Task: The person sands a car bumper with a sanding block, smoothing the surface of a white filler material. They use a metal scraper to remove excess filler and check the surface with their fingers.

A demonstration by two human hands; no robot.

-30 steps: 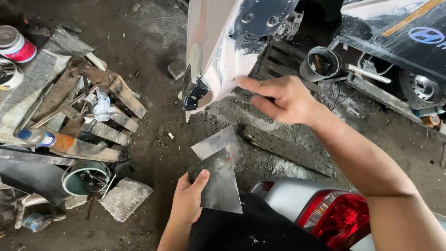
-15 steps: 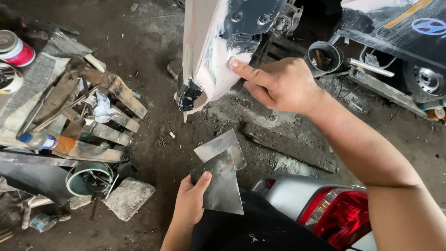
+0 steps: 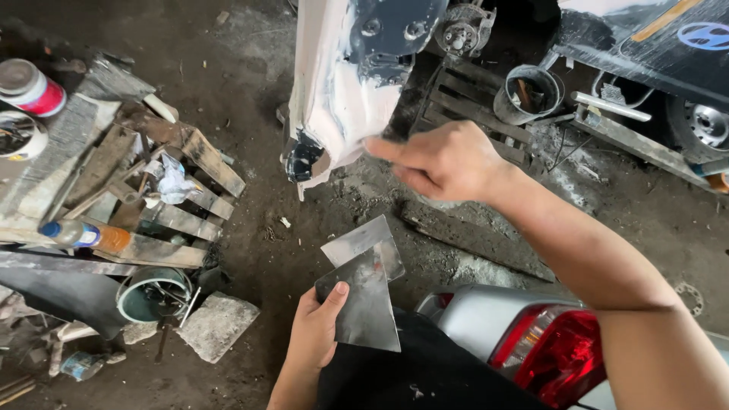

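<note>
Down at the lower middle of the view, the left hand (image 3: 315, 338) grasps two flat metal spreader blades (image 3: 364, 292) fanned one over the other; the thumb lies across the dark near blade at its left edge, the other fingers are hidden beneath, and the blades jut up and to the right from the grip. Both blades are dulled with grey filler smears. They hang above the dirty concrete floor (image 3: 258, 182), just above the dark cloth at the bottom edge and beside a silver car corner with a red tail lamp (image 3: 558, 353).

Higher up, the right hand (image 3: 444, 163) is loosely curled, index finger and thumb stretched left, their blurred tips at or just short of the lower right edge of a white car body panel (image 3: 338, 83) patched with grey filler; whether they touch it I cannot tell. It holds nothing that can be seen, and it stays well apart from the blades.

Left of the panel lies a heap of wooden scraps (image 3: 152, 190) with a plastic bottle (image 3: 80, 235), a red-and-white can (image 3: 30, 87) near the top left corner and a bucket (image 3: 156, 292) below. Another bucket (image 3: 528, 91) stands at upper right
</note>
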